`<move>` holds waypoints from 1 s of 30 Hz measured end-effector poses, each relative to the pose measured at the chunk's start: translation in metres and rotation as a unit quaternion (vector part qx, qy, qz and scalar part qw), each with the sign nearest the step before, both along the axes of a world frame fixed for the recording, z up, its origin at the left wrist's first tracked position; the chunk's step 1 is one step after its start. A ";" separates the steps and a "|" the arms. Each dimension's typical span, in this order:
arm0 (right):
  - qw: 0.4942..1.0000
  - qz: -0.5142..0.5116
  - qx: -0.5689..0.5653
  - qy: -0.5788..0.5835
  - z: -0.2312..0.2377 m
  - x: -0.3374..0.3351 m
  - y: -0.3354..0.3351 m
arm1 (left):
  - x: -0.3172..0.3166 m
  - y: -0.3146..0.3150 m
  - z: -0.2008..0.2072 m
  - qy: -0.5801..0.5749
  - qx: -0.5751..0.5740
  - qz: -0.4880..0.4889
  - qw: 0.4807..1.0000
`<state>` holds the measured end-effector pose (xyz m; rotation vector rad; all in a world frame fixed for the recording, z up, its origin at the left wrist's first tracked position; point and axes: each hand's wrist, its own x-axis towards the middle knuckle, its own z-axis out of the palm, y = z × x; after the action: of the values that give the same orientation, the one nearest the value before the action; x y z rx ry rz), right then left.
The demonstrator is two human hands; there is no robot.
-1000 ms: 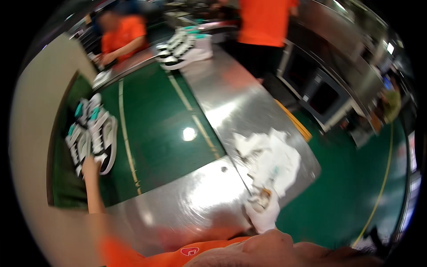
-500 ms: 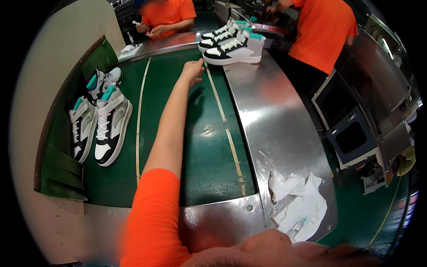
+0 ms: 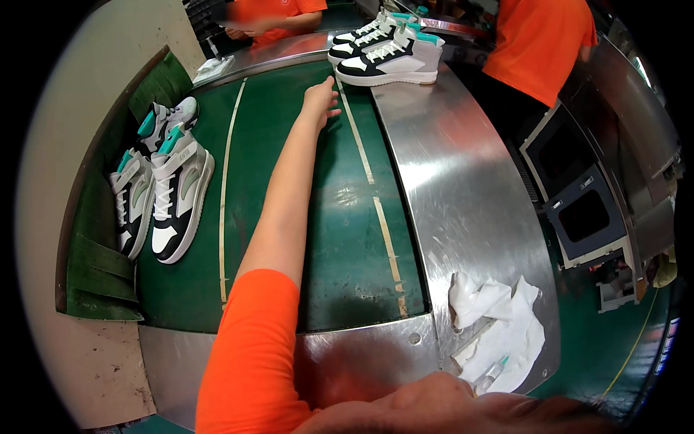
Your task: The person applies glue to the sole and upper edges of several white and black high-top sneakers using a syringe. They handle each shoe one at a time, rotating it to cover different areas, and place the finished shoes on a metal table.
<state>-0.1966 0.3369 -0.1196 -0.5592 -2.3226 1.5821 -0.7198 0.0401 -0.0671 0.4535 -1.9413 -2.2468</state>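
Note:
My left hand (image 3: pixel 319 101) reaches far across the green surface with its fingers spread and nothing in them. Just beyond its fingertips stands a white, black and grey high-top sneaker (image 3: pixel 394 64) with teal lining, its toe pointing left. Whether a finger touches the sole I cannot tell. More sneakers of the same kind are lined up behind it at the far end of the metal ledge. Over on the left, another sneaker (image 3: pixel 181 199) leans with its toe toward me, with others beside and behind it. My right hand is out of view.
On the right metal ledge (image 3: pixel 463 195) lies a crumpled white cloth (image 3: pixel 499 318) with a small syringe (image 3: pixel 494 372) on it. Green flaps (image 3: pixel 101 275) border the left side. Two people in orange shirts (image 3: pixel 538 50) are at the far end.
The view has shifted slightly, so the sneakers sit higher in it. My left hand stays near the far sneaker, its fingers now more spread. The far-left person's hands have moved.

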 end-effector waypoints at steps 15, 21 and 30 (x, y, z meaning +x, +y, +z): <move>0.999 0.018 -0.010 -0.042 0.018 -0.030 -0.006 | -0.032 -0.007 0.000 -0.019 0.011 -0.026 0.999; 0.997 0.001 -0.015 -0.071 0.024 -0.041 -0.003 | -0.096 0.010 -0.009 -0.015 0.055 -0.038 0.998; 0.997 -0.014 -0.013 -0.080 0.026 -0.034 0.000 | -0.069 0.056 -0.016 -0.014 0.105 -0.017 0.994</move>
<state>-0.2311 0.3372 -0.0935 -0.7477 -2.3994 1.6106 -0.7884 0.0965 -0.0836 0.4817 -1.7455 -2.4908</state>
